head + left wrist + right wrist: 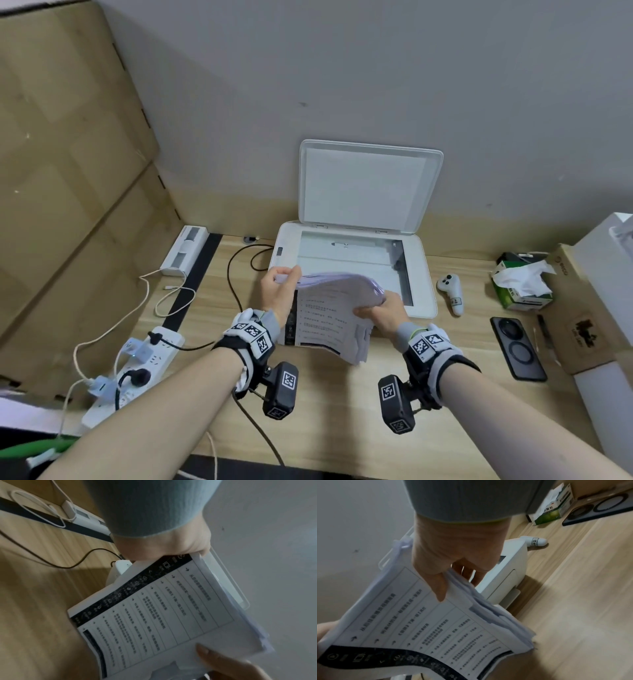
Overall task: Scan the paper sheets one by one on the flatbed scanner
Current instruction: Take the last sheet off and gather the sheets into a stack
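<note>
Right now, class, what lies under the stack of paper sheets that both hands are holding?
Under the stack of paper sheets lie the scanner's front edge, part of its glass and the wooden desk. The covered glass cannot be seen.

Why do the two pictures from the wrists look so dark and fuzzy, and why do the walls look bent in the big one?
Head view: bright and fairly sharp, but the wide lens bends the brown cardboard panel. Left wrist view: dim; the print on the stack of white printed paper sheets is smeared. Right wrist view: also dim, and the light wooden desk is streaked with blur.

office desk [325,394] with scanner [421,274], power strips [137,359]
</note>
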Demonstrator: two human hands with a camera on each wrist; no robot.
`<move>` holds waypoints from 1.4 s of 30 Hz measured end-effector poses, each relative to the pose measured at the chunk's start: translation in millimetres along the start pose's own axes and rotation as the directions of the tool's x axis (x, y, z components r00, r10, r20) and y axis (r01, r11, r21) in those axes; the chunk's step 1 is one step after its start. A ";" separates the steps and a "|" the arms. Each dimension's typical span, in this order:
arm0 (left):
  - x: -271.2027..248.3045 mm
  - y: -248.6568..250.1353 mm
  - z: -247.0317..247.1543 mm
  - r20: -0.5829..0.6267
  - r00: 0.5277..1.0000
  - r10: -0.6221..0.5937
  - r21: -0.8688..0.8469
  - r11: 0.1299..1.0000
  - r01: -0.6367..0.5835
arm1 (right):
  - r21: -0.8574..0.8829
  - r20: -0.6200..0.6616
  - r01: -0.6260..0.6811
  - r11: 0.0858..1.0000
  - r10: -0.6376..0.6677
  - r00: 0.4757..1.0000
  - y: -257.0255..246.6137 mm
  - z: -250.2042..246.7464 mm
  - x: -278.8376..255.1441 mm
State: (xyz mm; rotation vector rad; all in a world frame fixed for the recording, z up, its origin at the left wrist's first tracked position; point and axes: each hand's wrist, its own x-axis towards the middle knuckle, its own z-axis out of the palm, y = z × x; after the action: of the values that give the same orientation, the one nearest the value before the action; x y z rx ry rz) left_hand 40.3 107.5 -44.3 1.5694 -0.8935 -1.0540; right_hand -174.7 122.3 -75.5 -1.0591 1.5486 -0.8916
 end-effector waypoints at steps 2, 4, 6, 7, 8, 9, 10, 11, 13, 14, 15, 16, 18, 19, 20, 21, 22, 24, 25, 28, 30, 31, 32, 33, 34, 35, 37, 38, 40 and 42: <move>-0.5 -8.3 -1.9 -0.021 0.998 -0.060 -0.039 0.997 0.059 | -0.060 -0.020 -0.039 0.997 0.038 0.999 9.9 0.5 -2.1; 1.8 -10.5 -4.6 0.038 0.997 -0.072 -0.092 0.993 0.075 | -0.061 -0.064 -0.063 0.996 0.059 0.996 16.0 1.2 -0.6; 1.9 -9.1 -9.5 0.133 0.989 -0.063 -0.083 0.994 0.075 | -0.050 -0.096 -0.061 0.997 0.056 0.994 19.0 3.0 1.3; 1.8 -9.6 -13.0 0.185 0.981 -0.056 -0.048 0.997 0.066 | -0.058 -0.110 -0.055 0.997 0.049 0.993 19.1 4.2 1.2; 3.7 -16.1 -17.3 0.233 0.971 -0.062 0.006 0.998 0.062 | -0.072 -0.122 -0.055 0.996 0.046 0.992 19.3 5.4 0.3; 3.9 -22.9 -22.5 0.285 0.956 -0.071 0.086 0.995 0.049 | -0.084 -0.130 -0.059 0.995 0.048 0.990 19.3 6.9 -2.0; 2.7 -31.2 -27.5 0.330 0.941 -0.074 0.191 0.982 0.011 | -0.092 -0.131 -0.065 0.994 0.052 0.990 19.8 8.0 -4.4; 3.5 -43.6 -32.3 0.362 0.930 -0.061 0.296 0.954 -0.053 | -0.097 -0.126 -0.073 0.993 0.060 0.990 21.4 9.3 -7.2; 3.2 -56.5 -38.7 0.379 0.925 -0.029 0.386 0.913 -0.130 | -0.114 -0.131 -0.078 0.990 0.063 0.989 24.2 12.2 -11.0; 2.0 -56.4 -39.2 0.368 0.930 -0.005 0.348 0.928 -0.132 | -0.122 -0.134 -0.072 0.990 0.056 0.989 24.4 13.5 -12.4; 2.0 -52.3 -37.2 0.337 0.942 0.013 0.309 0.943 -0.123 | -0.123 -0.139 -0.062 0.990 0.044 0.989 22.9 14.2 -11.8; 0.6 -45.8 -35.8 0.313 0.949 0.030 0.278 0.953 -0.122 | -0.125 -0.148 -0.052 0.991 0.033 0.988 19.6 15.5 -12.4; 2.0 -37.1 -36.0 0.291 0.955 0.049 0.240 0.963 -0.122 | -0.121 -0.168 -0.026 0.992 0.006 0.986 9.7 19.0 -16.9; 2.5 -38.0 -36.6 0.301 0.953 0.040 0.232 0.966 -0.113 | -0.111 -0.166 -0.027 0.993 0.008 0.986 8.2 20.8 -19.0; 2.7 -40.5 -37.3 0.304 0.952 0.018 0.238 0.967 -0.094 | -0.105 -0.158 -0.037 0.994 0.020 0.987 9.4 23.1 -19.8; 1.3 -46.8 -40.5 0.306 0.952 -0.027 0.265 0.962 -0.058 | -0.110 -0.138 -0.052 0.993 0.036 0.990 15.5 26.1 -21.5; -1.0 -53.3 -41.2 0.322 0.943 -0.078 0.288 0.957 -0.019 | -0.119 -0.127 -0.067 0.991 0.052 0.991 23.7 26.7 -23.0; -3.4 -71.4 -44.4 0.345 0.925 -0.161 0.315 0.948 0.047 | -0.123 -0.112 -0.097 0.988 0.083 0.990 39.5 31.3 -27.2; -4.8 -76.5 -45.7 0.344 0.922 -0.177 0.318 0.946 0.063 | -0.106 -0.115 -0.110 0.988 0.098 0.989 44.5 33.4 -28.9; -4.2 -81.8 -47.0 0.361 0.911 -0.199 0.253 0.961 0.110 | -0.057 -0.138 -0.106 0.993 0.098 0.986 48.7 31.6 -33.4; -4.2 -77.6 -48.3 0.402 0.892 -0.207 0.267 0.958 0.101 | -0.062 -0.110 -0.090 0.994 0.083 0.990 47.9 27.8 -36.8; -3.7 -79.8 -49.2 0.431 0.870 -0.238 0.289 0.950 0.117 | -0.080 -0.094 -0.099 0.992 0.091 0.991 51.2 26.5 -38.5; -5.5 -85.0 -51.4 0.444 0.854 -0.271 0.311 0.941 0.137 | -0.105 -0.079 -0.138 0.985 0.130 0.988 58.6 26.9 -40.4; -6.6 -92.5 -54.4 0.454 0.832 -0.319 0.343 0.924 0.167 | -0.129 -0.064 -0.182 0.975 0.175 0.982 64.6 27.4 -43.1; -6.6 -102.4 -56.4 0.457 0.816 -0.354 0.370 0.910 0.188 | -0.154 -0.055 -0.217 0.964 0.211 0.976 74.5 28.0 -43.8; -5.4 -116.3 -58.0 0.450 0.798 -0.401 0.406 0.888 0.217 | -0.175 -0.040 -0.248 0.953 0.245 0.969 83.2 29.8 -45.7; 3.1 -154.1 -58.7 0.411 0.775 -0.480 0.491 0.833 0.256 | -0.210 -0.013 -0.322 0.923 0.326 0.945 102.9 34.9 -45.9; 6.6 -173.5 -59.8 0.399 0.754 -0.522 0.528 0.803 0.276 | -0.231 -0.005 -0.349 0.908 0.357 0.934 111.8 38.2 -46.0; 2.1 -189.8 -61.9 0.387 0.728 -0.566 0.578 0.764 0.287 | -0.283 0.015 -0.398 0.873 0.419 0.908 128.0 45.1 -47.3; -1.7 -193.1 -61.0 0.382 0.699 -0.604 0.610 0.733 0.301 | -0.323 0.029 -0.443 0.837 0.476 0.879 142.0 51.4 -46.1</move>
State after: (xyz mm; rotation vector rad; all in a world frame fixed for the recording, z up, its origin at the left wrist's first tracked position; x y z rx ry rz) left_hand 105.1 172.3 -224.8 2.0416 -1.2762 -1.8423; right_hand -146.8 212.5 -202.1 -0.8673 1.7828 -0.2580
